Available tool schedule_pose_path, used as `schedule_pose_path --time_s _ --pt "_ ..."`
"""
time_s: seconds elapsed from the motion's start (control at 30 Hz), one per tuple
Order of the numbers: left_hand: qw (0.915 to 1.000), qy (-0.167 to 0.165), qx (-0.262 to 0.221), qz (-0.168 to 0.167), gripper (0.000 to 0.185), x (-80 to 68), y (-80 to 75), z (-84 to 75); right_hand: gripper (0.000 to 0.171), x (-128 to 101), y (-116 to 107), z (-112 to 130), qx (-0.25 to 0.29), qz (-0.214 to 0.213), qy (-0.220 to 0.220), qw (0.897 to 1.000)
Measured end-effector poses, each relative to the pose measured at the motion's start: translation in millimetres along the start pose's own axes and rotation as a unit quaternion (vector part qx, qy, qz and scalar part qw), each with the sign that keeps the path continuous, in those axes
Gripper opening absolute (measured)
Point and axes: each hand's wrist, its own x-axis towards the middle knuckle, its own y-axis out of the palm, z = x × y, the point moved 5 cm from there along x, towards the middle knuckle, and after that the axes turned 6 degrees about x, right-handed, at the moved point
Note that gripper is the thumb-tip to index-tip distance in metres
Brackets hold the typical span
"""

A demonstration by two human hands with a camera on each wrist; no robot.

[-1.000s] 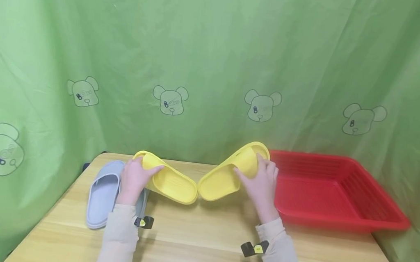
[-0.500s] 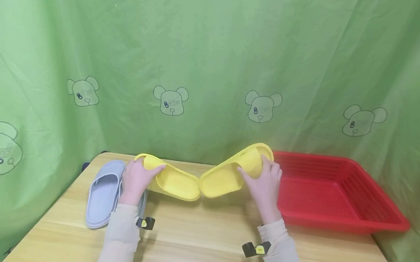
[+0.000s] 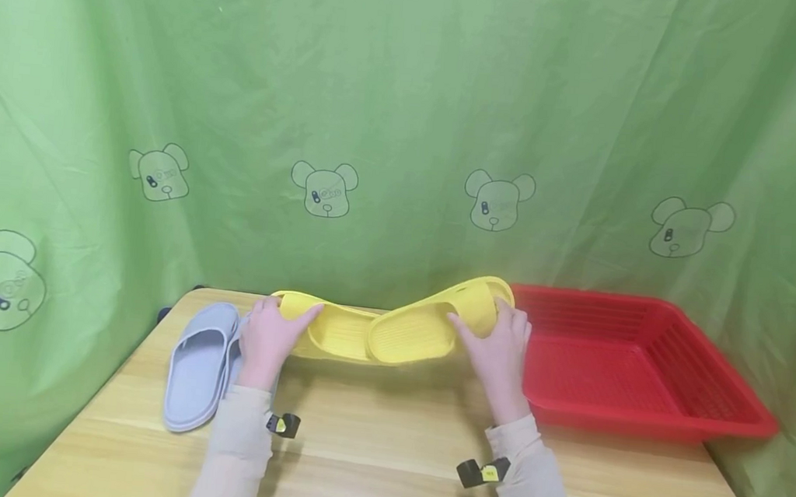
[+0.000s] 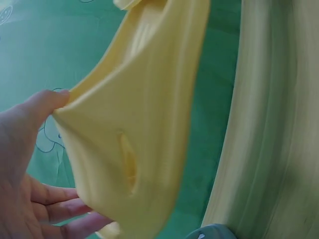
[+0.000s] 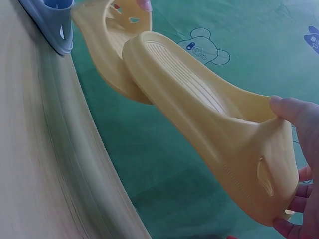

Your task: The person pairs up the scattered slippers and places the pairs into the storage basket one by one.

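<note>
Two yellow slippers are held up above the table, heel ends overlapping. My left hand (image 3: pixel 271 340) grips the left yellow slipper (image 3: pixel 342 334) by its strap, thumb at the strap's edge and fingers around the toe end. With my right hand (image 3: pixel 500 350) I grip the right yellow slipper (image 3: pixel 415 332) the same way; its heel lies over the heel of the left one in the head view. The right wrist view shows a slot in the strap of the right slipper (image 5: pixel 249 159), with my thumb on its upper edge.
A pair of blue-grey slippers, one in front (image 3: pixel 194 377) and its mate partly hidden by my left hand, rests at the table's left. On the right stands a red basket (image 3: pixel 651 424). The wooden table (image 3: pixel 382 450) ends at a green curtain (image 3: pixel 408 124) behind.
My left hand has moved right with its slipper. The heels, end to end before, now overlap. The right slipper has tilted flatter, its heel rising a little.
</note>
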Motion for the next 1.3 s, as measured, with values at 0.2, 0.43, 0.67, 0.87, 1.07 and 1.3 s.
schedule_pose_path --time_s 0.2,0.43,0.67,0.87,1.07,1.3 --pt "0.9979 0.005 -0.004 -0.064 0.094 -3.1 -1.7 -6.1 0.091 -1 2 3 -0.003 -0.005 -0.008 1.000" --pt "0.9908 0.037 -0.021 -0.128 0.088 -6.7 -0.4 -14.0 0.090 -4 4 6 -0.006 -0.014 -0.009 1.000" --pt "0.9877 0.037 -0.058 -0.141 0.090 -9.4 4.6 -17.7 0.093 -8 9 10 -0.002 -0.018 0.002 1.000" --pt "0.9858 0.034 -0.070 -0.149 0.088 -12.6 6.8 -22.8 0.092 -13 13 15 0.007 -0.026 0.003 1.000" --pt "0.9865 0.024 -0.085 -0.138 0.090 -15.4 9.8 -27.8 0.090 -17 15 19 0.017 -0.038 0.000 0.999" --pt "0.9884 0.003 -0.090 -0.122 0.091 -17.8 13.8 -30.6 0.092 -20 15 24 0.023 -0.054 -0.011 0.998"
